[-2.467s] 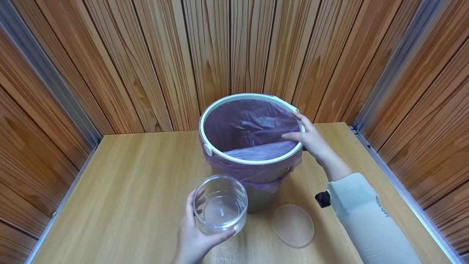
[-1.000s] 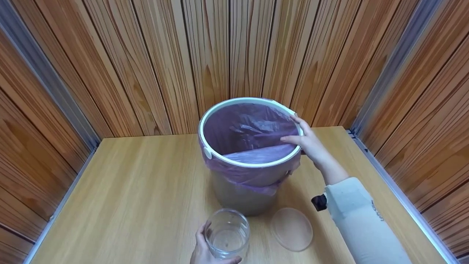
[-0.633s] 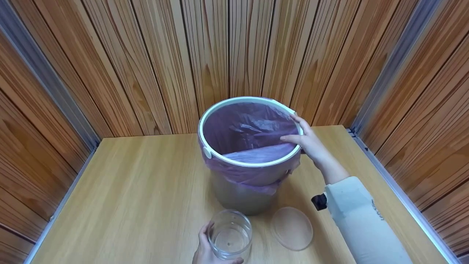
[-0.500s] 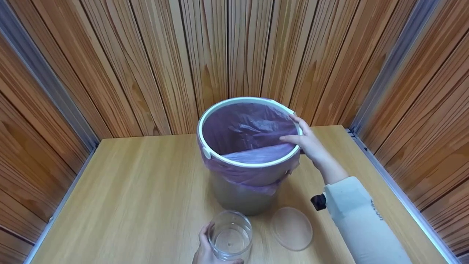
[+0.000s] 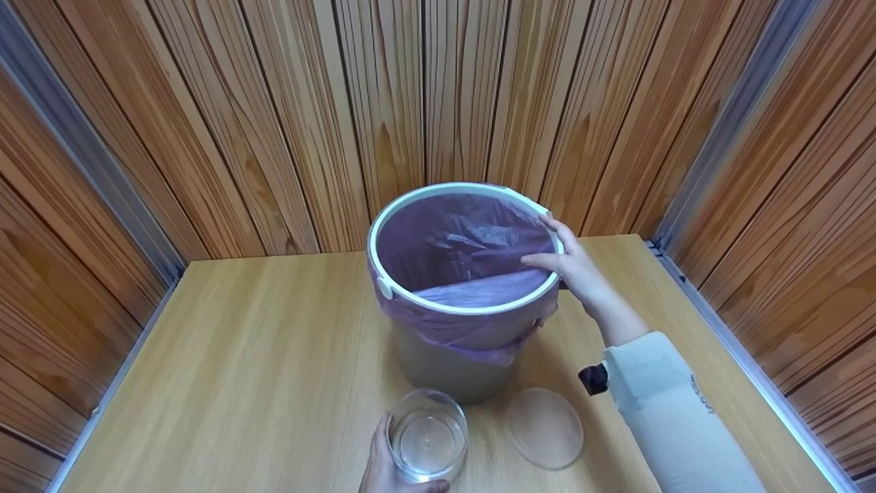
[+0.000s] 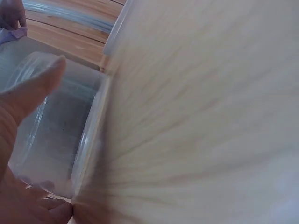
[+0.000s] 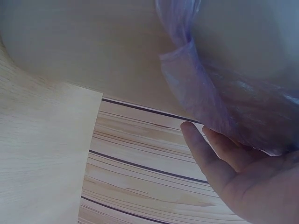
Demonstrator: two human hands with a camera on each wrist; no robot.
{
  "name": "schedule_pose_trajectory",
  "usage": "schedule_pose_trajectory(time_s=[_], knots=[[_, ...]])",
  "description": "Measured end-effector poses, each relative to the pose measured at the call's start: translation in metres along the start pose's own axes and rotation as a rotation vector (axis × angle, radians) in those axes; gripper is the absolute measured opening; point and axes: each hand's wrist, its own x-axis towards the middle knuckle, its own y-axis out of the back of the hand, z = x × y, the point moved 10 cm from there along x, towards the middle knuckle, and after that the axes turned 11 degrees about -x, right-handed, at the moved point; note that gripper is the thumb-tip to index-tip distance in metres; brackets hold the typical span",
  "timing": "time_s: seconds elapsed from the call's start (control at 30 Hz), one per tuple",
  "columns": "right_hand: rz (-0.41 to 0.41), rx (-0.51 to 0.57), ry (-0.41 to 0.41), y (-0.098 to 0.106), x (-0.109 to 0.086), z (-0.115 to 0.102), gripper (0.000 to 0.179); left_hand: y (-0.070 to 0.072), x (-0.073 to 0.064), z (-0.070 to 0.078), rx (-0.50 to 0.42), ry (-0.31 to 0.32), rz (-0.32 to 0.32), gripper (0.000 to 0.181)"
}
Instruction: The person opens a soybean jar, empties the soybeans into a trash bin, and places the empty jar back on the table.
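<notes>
A clear, round, open-topped jar [image 5: 428, 438] stands near the front of the table in the head view. My left hand [image 5: 384, 462] holds it from the left, fingers round the far side and thumb across the near side. In the left wrist view the jar's base [image 6: 86, 135] meets the tabletop. Behind it is a grey trash can [image 5: 448, 370] with a white rim ring [image 5: 472, 309], lined with a purple plastic bag [image 5: 472, 233]. My right hand [image 5: 582, 274] grips the can's right rim, thumb inside, other fingers outside under the folded bag.
A translucent round lid [image 5: 545, 429] lies flat on the wooden table [image 5: 260, 370], right of the jar. Wood-plank walls [image 5: 301, 123] with metal corner strips enclose the back and both sides. The can stands between the jar and the back wall.
Since the oldest frame, my left hand has lowered the jar toward the front of the table. In the last half second it has barely shifted. My right hand has stayed on the rim.
</notes>
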Motion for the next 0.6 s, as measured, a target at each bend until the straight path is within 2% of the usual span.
schedule_pose_trajectory(time_s=[0.17,0.3,0.4,0.5,0.6], knots=[[0.000,0.003,0.002,-0.002,0.000,0.002,0.087,0.002,-0.002,-0.004,-0.032,0.034,0.027,0.139],[-0.001,0.012,-0.007,-0.002,0.000,0.004,0.088,0.004,-0.002,0.000,-0.009,-0.030,0.044,0.139],[0.003,0.017,-0.012,-0.002,0.001,0.004,0.089,0.003,-0.001,0.002,-0.005,-0.054,0.038,0.139],[0.015,0.012,-0.005,-0.001,0.001,0.004,0.090,0.004,0.001,0.002,-0.018,-0.026,0.030,0.140],[0.026,0.016,0.005,0.001,0.000,0.006,0.090,0.006,0.004,0.007,-0.005,-0.023,0.022,0.135]])
